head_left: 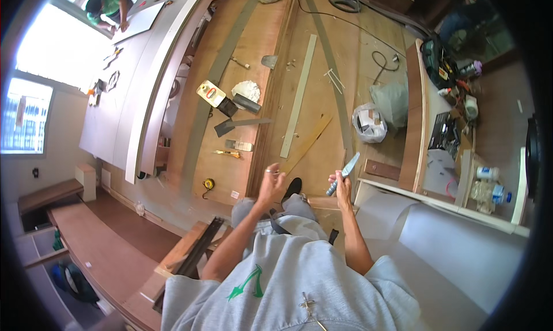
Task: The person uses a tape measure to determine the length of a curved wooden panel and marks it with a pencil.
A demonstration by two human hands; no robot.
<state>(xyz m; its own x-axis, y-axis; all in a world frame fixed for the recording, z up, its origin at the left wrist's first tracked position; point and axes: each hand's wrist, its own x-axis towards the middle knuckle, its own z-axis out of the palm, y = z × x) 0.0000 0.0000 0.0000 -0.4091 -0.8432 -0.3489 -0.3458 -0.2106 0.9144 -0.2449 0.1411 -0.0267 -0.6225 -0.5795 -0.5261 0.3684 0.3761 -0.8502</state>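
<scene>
My left hand (273, 181) is raised at center with loosely curled, parted fingers and a ring; nothing clear is in it. Just beyond it lies a long yellowish strip (314, 133) on the wooden board. My right hand (341, 185) is closed on the grey-blue handle of a putty knife (350, 165), its pale pointed blade angled up to the right. Left of my hands are a yellow-and-black tape measure (208, 184), a small yellow-handled tool (227, 153), flat metal blades (223, 129), a white-and-yellow container (211, 93) and a white heap (246, 91).
A worker in green (106, 5) handles a pale panel at the upper-left bench (103, 123). Bagged items (368, 123), a cable (385, 63) and a ledge with tool bag (438, 63) and bottles (487, 172) are rightward. Brown boards (98, 256) fill the lower left.
</scene>
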